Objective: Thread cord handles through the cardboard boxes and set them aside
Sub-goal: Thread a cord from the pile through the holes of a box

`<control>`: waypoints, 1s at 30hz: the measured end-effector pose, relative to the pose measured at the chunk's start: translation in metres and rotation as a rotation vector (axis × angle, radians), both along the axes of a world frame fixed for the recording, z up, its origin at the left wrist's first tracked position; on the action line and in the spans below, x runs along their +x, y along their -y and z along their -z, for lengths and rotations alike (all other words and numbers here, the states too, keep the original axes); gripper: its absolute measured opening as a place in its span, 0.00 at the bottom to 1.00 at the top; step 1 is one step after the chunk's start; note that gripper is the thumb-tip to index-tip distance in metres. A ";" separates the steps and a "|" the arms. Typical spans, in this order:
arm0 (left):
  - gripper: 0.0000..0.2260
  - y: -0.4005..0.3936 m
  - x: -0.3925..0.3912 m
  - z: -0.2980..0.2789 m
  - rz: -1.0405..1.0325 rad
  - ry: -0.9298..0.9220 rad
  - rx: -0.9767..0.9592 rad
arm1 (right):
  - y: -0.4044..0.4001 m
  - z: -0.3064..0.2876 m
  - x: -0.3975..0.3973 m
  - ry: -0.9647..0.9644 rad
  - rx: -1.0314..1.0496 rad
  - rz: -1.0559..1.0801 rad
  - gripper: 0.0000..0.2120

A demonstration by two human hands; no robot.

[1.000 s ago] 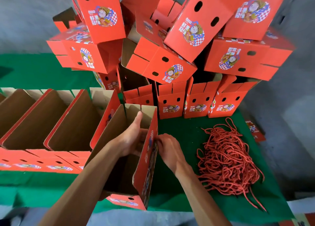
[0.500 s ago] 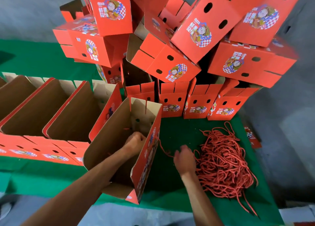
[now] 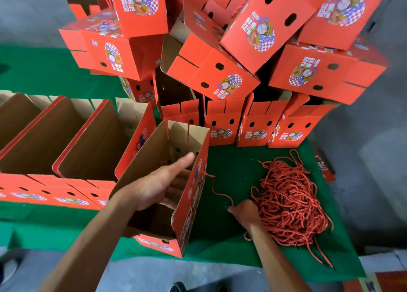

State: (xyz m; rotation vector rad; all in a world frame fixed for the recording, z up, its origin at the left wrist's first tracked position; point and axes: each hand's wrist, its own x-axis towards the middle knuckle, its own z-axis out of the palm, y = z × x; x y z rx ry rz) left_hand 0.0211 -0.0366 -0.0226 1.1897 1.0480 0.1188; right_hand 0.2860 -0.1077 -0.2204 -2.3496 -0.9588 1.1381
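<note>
Box in hand: open red cardboard box (image 3: pixel 167 181) at near table edge, tilted, brown inside facing up, printed side toward cord pile.
L hand: left hand (image 3: pixel 158 186) now inside box w/ fingers straight & spread, palm near the right wall. 0.5 s ago it was a fist deep in the box; now lifted & opened, holding nothing.
R hand: right hand (image 3: pixel 244 210) on green table cover (image 3: pixel 220 159), at left edge of cord pile (image 3: pixel 290 203). Moved from box wall (1 s ago) out to pile. Fingers mostly hidden behind back of hand; can't tell if pinching a cord or just reaching.
Cord in box: one red cord (image 3: pixel 220 192) runs from box's right wall across the cover to R hand. Wasn't visible 1 s ago, so one end prob. threaded thru a hole; knot inside not visible.
Meaning: first end looks done; likely R hand is sorting the free end or fetching from pile for 2nd hole. Box not yet set aside.
Waiting: row of open boxes (image 3: pixel 72 137) to left, insides up, no cords seen.
Done stack: stacked boxes (image 3: pixel 253 38) at back, some w/ cord handles showing.
Risk: pile is tangled; pulling one cord may drag others.
</note>
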 end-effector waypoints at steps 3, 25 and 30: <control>0.30 0.010 0.000 0.000 0.117 -0.028 0.039 | 0.002 -0.017 -0.026 -0.350 0.084 0.157 0.17; 0.18 0.021 0.015 -0.004 -0.211 -0.070 -0.012 | 0.024 -0.078 -0.115 -0.933 0.576 0.463 0.05; 0.26 0.020 0.029 -0.008 -0.102 0.061 -0.074 | 0.021 -0.076 -0.111 -0.820 0.627 0.437 0.06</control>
